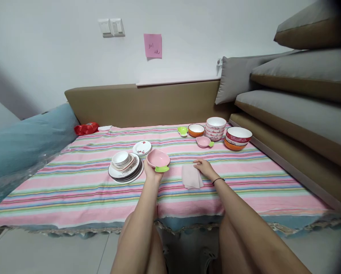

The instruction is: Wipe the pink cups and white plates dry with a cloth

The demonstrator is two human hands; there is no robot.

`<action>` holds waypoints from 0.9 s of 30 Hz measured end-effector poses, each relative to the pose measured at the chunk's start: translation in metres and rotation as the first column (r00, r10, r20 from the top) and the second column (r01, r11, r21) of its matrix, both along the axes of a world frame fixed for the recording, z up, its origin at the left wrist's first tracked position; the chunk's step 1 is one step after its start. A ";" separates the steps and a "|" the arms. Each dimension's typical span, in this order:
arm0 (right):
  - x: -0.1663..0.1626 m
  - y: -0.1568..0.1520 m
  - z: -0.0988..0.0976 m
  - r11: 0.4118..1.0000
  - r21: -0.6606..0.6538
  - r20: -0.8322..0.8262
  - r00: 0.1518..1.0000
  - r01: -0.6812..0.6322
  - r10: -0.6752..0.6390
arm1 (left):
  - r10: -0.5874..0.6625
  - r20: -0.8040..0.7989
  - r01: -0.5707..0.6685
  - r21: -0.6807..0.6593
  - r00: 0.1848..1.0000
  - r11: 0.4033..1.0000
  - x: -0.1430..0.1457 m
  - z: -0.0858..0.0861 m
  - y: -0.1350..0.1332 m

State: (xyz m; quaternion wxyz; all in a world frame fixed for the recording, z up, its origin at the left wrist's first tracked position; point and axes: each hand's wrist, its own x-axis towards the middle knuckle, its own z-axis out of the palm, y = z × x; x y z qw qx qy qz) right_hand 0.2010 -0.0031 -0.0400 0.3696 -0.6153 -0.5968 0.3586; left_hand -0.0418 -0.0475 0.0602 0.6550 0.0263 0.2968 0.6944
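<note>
Left hand (pixel 152 175) grips a glossy pink, green-leaf-handled bowl (pixel 159 156), near middle; right hand (pixel 205 168) is at the pale folded cloth (pixel 191 178), can't tell if fingers are pinching. Honestly, support the bowl underneath.

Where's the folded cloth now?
Head view: the folded cloth lies right of centre on the striped cover, between the right hand and the pink bowl in the left hand.

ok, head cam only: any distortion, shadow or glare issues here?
Head view: wide-angle stretch, right forearm swelling toward the bottom edge; right-hand corners dark, swallowing the ends of some stacked cushions; light fairly even, soft shadows under the pink note and wall switches; no harsh glare on the held pink bowl.
</note>
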 end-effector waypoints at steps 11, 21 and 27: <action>-0.018 -0.009 0.002 0.974 0.224 0.290 0.952 0.033 -0.099 | -0.010 0.006 0.010 0.017 1.000 1.000 -0.006 0.000 -0.001; -0.055 -0.037 -0.023 0.962 0.067 0.526 0.829 -0.266 0.192 | -0.022 0.014 0.023 -0.026 1.000 0.999 0.001 0.001 0.001; -0.054 -0.029 0.015 0.966 0.012 0.392 0.890 -0.257 0.232 | -0.048 0.006 0.048 -0.014 0.999 0.999 0.012 0.000 0.005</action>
